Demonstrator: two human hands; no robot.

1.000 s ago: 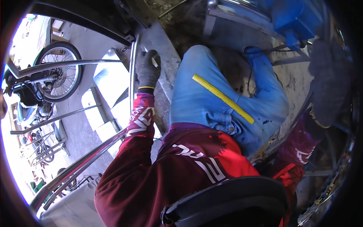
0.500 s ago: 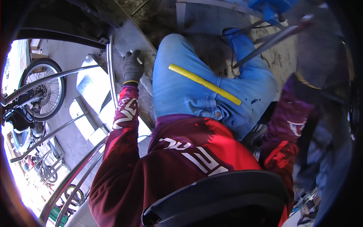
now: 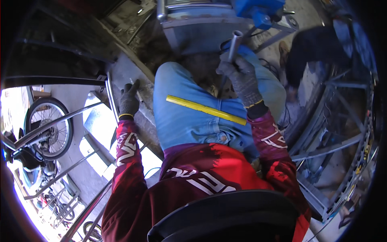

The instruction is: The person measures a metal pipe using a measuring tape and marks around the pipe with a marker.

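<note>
My right hand (image 3: 242, 78), in a dark grey glove, is closed around a metal tube (image 3: 234, 44). The tube stands tilted over my lap, with its open end up and away from me; a thinner dark length shows below my fist. My left hand (image 3: 129, 100), gloved too, is low beside a shiny upright metal bar (image 3: 111, 94), near a floor plate. A small, thin, pale piece (image 3: 139, 96) shows at the edge of its fingers and seems held; its kind is unclear. A yellow strip (image 3: 205, 109) lies across my jeans.
A blue machine part (image 3: 262, 12) sits on a metal stand ahead. Another person's dark-clothed leg (image 3: 312, 56) is at far right, near welded metal frames (image 3: 342, 145). Long metal rails (image 3: 60, 121) and a motorcycle wheel (image 3: 49, 128) are on the left.
My right hand has swung from the far right in over my lap with the tube, which now points up. My left hand has shifted slightly nearer. The view has turned, showing more of the right side.
</note>
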